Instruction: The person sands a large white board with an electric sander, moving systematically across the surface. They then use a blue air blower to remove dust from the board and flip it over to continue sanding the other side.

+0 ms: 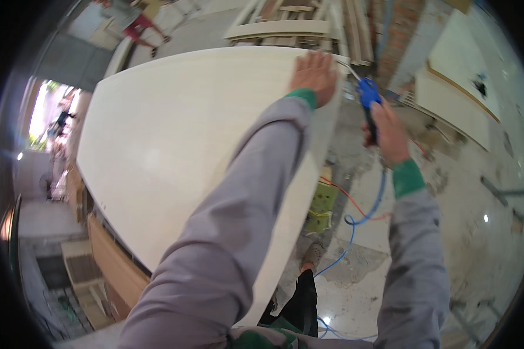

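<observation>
A large white panel (174, 128) fills the left and middle of the view. My left hand (315, 75) lies flat on its far right corner, fingers stretched forward. In my right hand (387, 129), off the panel's right edge, is a blue and black air blow gun (369, 93). Its thin metal nozzle points at the panel's far right corner, close to my left fingertips. From the gun's lower end a blue air hose (379, 200) hangs down, loops once and runs along the floor beside my foot.
Stacked wooden boards (278, 29) lie beyond the far edge. White panels (454, 104) lean at the far right. A green-yellow object (322, 203) and an orange cord (349, 195) are below the panel's right edge. Another person (131, 20) stands at the far left. Brown boards (116, 262) stand at the near left.
</observation>
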`<act>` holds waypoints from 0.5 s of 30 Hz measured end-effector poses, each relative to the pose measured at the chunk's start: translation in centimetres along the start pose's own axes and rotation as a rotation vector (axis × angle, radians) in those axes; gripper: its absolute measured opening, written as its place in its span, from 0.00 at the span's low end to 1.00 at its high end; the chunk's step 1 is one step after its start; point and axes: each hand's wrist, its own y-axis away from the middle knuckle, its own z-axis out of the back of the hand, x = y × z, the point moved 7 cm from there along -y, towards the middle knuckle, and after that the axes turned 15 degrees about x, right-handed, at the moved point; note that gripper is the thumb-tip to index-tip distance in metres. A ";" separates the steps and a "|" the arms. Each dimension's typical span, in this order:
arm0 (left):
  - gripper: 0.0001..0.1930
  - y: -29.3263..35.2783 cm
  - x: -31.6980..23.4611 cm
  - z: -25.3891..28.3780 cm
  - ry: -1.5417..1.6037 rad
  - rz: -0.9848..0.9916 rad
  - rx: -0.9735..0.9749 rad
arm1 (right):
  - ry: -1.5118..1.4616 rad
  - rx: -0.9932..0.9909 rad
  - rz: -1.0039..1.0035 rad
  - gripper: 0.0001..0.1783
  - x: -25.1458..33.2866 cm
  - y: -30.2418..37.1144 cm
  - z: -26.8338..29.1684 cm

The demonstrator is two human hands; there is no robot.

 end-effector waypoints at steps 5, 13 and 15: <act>0.33 -1.0 1.1 0.3 0.066 0.096 -0.014 | 0.102 -0.051 -0.086 0.22 -1.2 3.7 -0.2; 0.30 14.5 1.2 -0.7 0.153 0.057 -0.058 | 0.134 0.046 -0.351 0.22 -2.2 14.3 -5.7; 0.30 22.3 2.2 -1.8 0.190 0.076 -0.059 | 0.148 0.097 -0.399 0.22 -3.6 18.9 -8.9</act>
